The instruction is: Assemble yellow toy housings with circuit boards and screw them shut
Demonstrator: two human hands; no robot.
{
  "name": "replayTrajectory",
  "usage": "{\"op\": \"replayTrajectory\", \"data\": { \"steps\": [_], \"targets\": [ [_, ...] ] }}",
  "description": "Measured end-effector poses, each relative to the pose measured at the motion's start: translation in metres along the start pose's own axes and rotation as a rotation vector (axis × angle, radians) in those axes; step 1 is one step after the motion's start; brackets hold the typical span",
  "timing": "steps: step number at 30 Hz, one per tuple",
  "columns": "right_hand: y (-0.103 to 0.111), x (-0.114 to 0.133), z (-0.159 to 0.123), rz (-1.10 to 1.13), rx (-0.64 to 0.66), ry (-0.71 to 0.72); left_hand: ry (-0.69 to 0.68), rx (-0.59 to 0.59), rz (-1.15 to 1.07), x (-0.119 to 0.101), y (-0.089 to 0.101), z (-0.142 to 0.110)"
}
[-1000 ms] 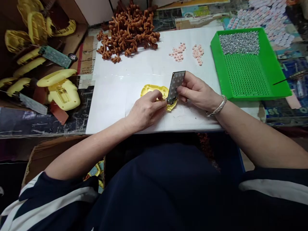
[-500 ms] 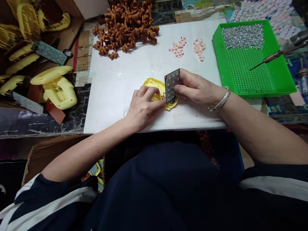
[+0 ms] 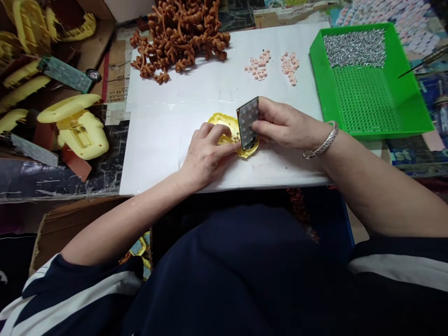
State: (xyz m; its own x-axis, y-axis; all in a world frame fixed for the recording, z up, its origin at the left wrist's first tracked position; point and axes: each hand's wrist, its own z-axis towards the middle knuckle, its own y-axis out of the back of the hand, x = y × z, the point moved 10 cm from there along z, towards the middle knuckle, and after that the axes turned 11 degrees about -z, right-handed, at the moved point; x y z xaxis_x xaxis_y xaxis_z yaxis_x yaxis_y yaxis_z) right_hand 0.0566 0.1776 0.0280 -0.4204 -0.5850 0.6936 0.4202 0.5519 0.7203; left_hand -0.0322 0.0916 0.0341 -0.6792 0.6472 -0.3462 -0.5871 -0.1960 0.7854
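Note:
A yellow plastic shell [image 3: 220, 119] lies hollow side up on the white board, with wires and small parts inside it. My left hand [image 3: 205, 156] grips its near left side, fingers bent over the rim and one digit reaching to the circuit board's lower edge. Between the thumb and fingers of my right hand [image 3: 289, 123], a flat circuit board [image 3: 248, 122] with pale round dots stands nearly upright over the shell's right part. Behind it, some of the shell's inside is hidden.
Brown branching plastic parts [image 3: 182, 35] are heaped at the back. Small pink pieces [image 3: 259, 65] lie in two groups. At right is a green tray [image 3: 371, 105] with silver screws [image 3: 353, 46]; a driver tip [image 3: 409, 71] hangs above it. Yellow body parts [image 3: 82, 133] lie at left.
The view has shifted slightly. The driver tip over the green tray has swung up and to the right. Both hands keep nearly the same hold.

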Motion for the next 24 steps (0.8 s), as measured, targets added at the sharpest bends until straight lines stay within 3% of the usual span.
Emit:
{"op": "replayTrajectory", "data": {
  "steps": [6,12,20,24],
  "targets": [
    [-0.005,-0.006,-0.003,0.057,0.02,-0.027,0.0,-0.023,-0.031,0.0,0.001,0.0],
    [0.005,0.002,-0.003,-0.071,-0.018,-0.019,0.058,0.039,-0.029,0.006,-0.005,-0.002],
    [-0.005,-0.005,-0.001,0.064,0.094,-0.103,0.067,0.035,-0.002,0.005,-0.004,0.0],
    [-0.002,-0.001,-0.001,0.008,0.069,-0.109,0.064,0.035,-0.02,0.005,-0.004,0.001]
  ]
}}
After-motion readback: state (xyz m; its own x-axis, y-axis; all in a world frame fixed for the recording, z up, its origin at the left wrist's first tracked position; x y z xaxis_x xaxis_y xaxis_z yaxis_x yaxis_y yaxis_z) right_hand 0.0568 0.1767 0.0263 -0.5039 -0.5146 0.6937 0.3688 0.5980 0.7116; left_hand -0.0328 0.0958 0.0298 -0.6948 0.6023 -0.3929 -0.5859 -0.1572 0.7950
